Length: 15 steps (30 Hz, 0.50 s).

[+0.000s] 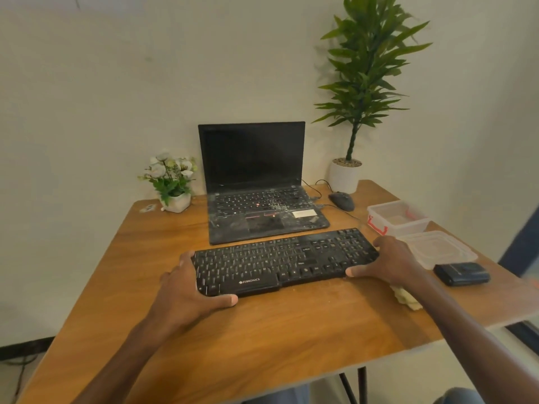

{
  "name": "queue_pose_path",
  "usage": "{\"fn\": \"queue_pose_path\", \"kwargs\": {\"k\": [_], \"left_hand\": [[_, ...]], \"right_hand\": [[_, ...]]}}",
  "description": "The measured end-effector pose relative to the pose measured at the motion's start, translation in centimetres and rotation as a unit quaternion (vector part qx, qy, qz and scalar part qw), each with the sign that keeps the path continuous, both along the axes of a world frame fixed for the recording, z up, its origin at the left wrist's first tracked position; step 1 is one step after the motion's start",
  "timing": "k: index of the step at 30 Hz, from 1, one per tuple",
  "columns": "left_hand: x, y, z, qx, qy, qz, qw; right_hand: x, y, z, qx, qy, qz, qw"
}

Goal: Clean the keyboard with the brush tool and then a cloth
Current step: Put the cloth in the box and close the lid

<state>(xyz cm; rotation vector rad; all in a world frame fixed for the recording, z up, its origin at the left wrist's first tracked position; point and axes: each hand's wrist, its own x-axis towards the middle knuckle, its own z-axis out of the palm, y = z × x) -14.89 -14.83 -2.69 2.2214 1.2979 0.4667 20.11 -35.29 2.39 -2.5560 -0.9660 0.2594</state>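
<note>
A: What are the 2 hands doing?

B: The left hand (186, 287) clamps the left end of the keyboard (284, 260), thumb along its near edge, fingers wrapped behind. The right hand (388, 262) clamps the right end the same way. I'd judge the 2-ended grip is for squaring or shifting the board before any cleaning, since neither hand holds a tool.

A: And where does the keyboard sit?

B: Flat on the wooden table (262, 339), just in front of the open laptop (256, 185). Its long axis runs left to right, the right end angled slightly farther away. The keys face up and the space-bar edge points toward the person.

A: The cleaning things?

B: A pale yellow cloth (407, 298) lies to the keyboard's near right, partly under the right forearm. I cannot pick out a brush. Right of the keyboard are 2 clear plastic containers (396, 218) and a small dark case (462, 274); the mouse (341, 200) lies beyond its right end
</note>
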Motion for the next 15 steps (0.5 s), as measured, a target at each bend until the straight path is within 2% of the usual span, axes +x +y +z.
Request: {"fn": "queue_pose_path", "kwargs": {"k": [7, 10, 15], "left_hand": [[1.0, 0.8, 2.2, 0.046, -0.107, 0.028, 0.993], [2.2, 3.1, 3.9, 0.042, -0.134, 0.037, 0.989], [4.3, 7.9, 6.3, 0.087, -0.152, 0.049, 0.983]], "right_hand": [[1.4, 2.6, 2.6, 0.077, -0.039, 0.022, 0.996], [2.1, 4.8, 4.3, 0.116, -0.040, 0.026, 0.992], [4.9, 10.2, 6.3, 0.140, -0.036, 0.012, 0.989]]}}
